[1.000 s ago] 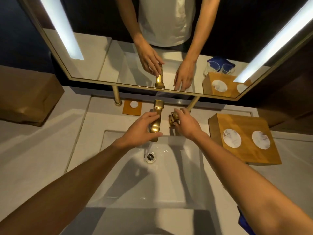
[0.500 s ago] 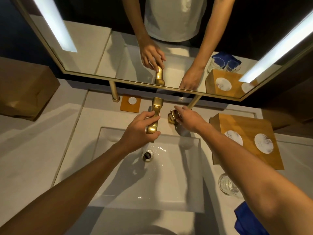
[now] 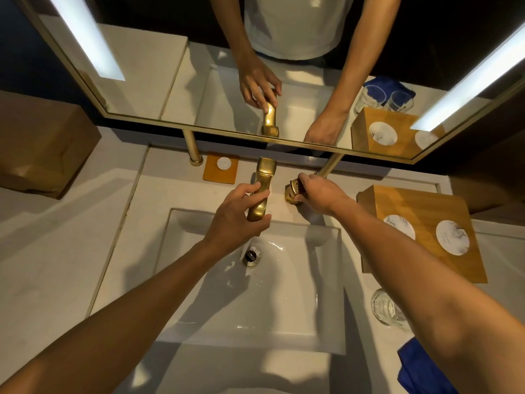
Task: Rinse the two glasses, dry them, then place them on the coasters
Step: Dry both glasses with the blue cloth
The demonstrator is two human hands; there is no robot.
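1. A brown paper-wrapped box is sitting at the far left of the pale worktop, under the mirror.
2. A small wooden square with a white disc is lying behind the sink, just left of the tap base.
3. The left hand is reaching over the basin; its grip is wrapping around the gold spout, thumb on top, fingers underneath.
4. The drain is sitting below the spout end; the basin around it is looking wet. Cannot tell whether water is running.
5. The right hand is reaching to the gold tap handle, just right of the spout; its grip is clamping on the handle.
6. A wooden block is sitting right of the sink, carrying two round marble-patterned coasters side by side; the right forearm is partly covering the left one. Both are bare.
7. One glass is standing on the worktop near the block's front edge, partly hidden by the right forearm. The second is showing only in the mirror, beside the first.
8. A blue cloth is lying at the bottom right, close to the glass.
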